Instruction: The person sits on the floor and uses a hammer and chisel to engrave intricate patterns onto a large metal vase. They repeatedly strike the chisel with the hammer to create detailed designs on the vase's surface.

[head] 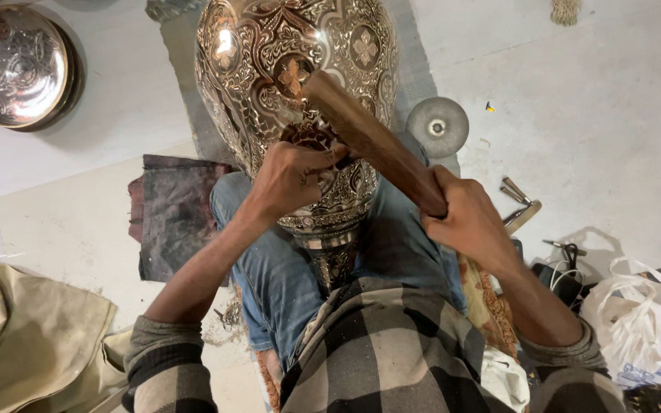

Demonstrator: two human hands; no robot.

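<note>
Checked shirt (392, 352), black and grey, filled the bottom edge, with blue jeans (277, 268) beneath it on the person's lap.

Left hand (288, 180): curled shut around a small dark tool whose tip pressed against the vase; the tool itself was mostly hidden by the fingers.

Right hand (468, 222): closed in a full grip on the lower end of a wooden mallet (372, 141), which slanted up and left, its upper end lying over the vase just above the left hand.

Vase (300, 84): large, shiny metal, covered in engraved floral patterns, resting across the person's lap with its narrow neck toward the body and its wide belly pointing away.

Metal bowls (17, 65): stacked, engraved, on the floor at upper left, well apart from the vase.

Dark cloth (174, 214): on the floor just left of the knee.

Beige cloth (32, 336): crumpled at lower left.

Round metal disc (437, 126): on the floor right of the vase.

White plastic bag (636, 321): at lower right, near scissors (568, 248) and small metal tools (518, 203).
</note>
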